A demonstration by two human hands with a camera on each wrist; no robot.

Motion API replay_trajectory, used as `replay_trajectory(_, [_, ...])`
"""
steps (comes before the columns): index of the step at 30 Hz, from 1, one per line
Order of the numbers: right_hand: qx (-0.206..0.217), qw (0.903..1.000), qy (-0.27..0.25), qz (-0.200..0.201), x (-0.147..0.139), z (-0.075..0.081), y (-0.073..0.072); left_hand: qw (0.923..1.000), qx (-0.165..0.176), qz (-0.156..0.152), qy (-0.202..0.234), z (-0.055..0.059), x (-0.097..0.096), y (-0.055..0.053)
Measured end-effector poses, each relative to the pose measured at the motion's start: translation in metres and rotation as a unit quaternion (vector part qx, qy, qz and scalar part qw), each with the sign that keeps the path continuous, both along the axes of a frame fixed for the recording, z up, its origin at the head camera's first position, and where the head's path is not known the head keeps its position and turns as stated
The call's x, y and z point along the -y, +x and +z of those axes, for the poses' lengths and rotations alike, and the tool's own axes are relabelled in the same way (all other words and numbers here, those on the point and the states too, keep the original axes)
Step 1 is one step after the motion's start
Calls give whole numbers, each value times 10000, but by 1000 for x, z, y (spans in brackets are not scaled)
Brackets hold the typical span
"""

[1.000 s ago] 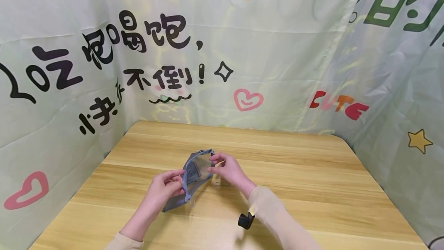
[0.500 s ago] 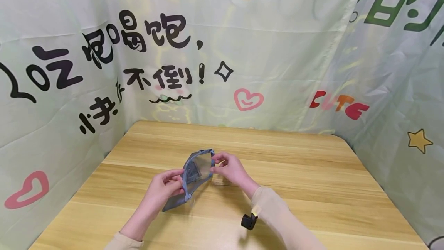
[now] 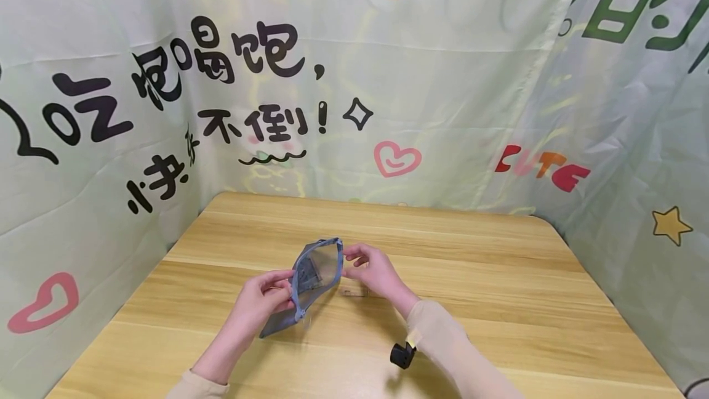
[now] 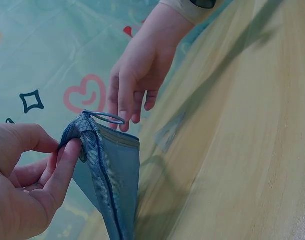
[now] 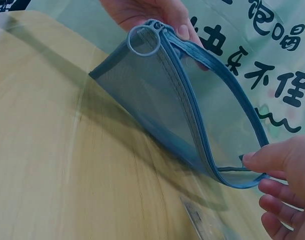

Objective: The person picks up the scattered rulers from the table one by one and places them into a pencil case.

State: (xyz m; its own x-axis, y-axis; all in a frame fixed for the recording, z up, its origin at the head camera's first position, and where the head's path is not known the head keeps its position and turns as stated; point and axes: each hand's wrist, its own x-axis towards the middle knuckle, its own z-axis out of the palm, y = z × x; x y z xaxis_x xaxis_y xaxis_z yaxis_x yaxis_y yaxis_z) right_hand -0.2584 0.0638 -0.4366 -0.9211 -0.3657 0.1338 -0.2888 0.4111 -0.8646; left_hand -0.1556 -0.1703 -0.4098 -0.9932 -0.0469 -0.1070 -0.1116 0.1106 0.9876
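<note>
A blue see-through zipper pouch (image 3: 281,321) stands tilted with its zipped mouth spread wide; a round ring pull (image 5: 144,41) hangs at one zipper end. My left hand (image 3: 259,298) pinches the pouch's rim between thumb and fingers at the near left side. Across the mouth, my right hand (image 3: 376,271) has its fingertips right by the far rim, thumb and fingers apart and loosely bent. A darker patch (image 3: 309,274) shows through the pouch's mouth. On the table under my right hand lies a small clear flat piece (image 3: 354,292) with faint markings.
A wooden table (image 3: 471,263) carries all this. Printed cloth curtains (image 3: 454,109) close it in at the back and sides. A small black device (image 3: 402,356) sits on the right sleeve, close over the table.
My right hand has drawn slightly to the right, its fingers coming off the pouch's rim. The left hand and the pouch have stayed where they were.
</note>
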Motion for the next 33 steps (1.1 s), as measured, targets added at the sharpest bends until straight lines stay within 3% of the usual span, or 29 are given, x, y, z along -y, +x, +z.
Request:
replay_trajectory(15, [-592, 9971, 465, 103, -10, -7, -4, 10000, -16, 2, 11, -1, 0, 0])
replay_trajectory(33, [-651, 9931, 968, 105, -18, -15, -6, 10000, 40, -9, 24, 0, 0, -1])
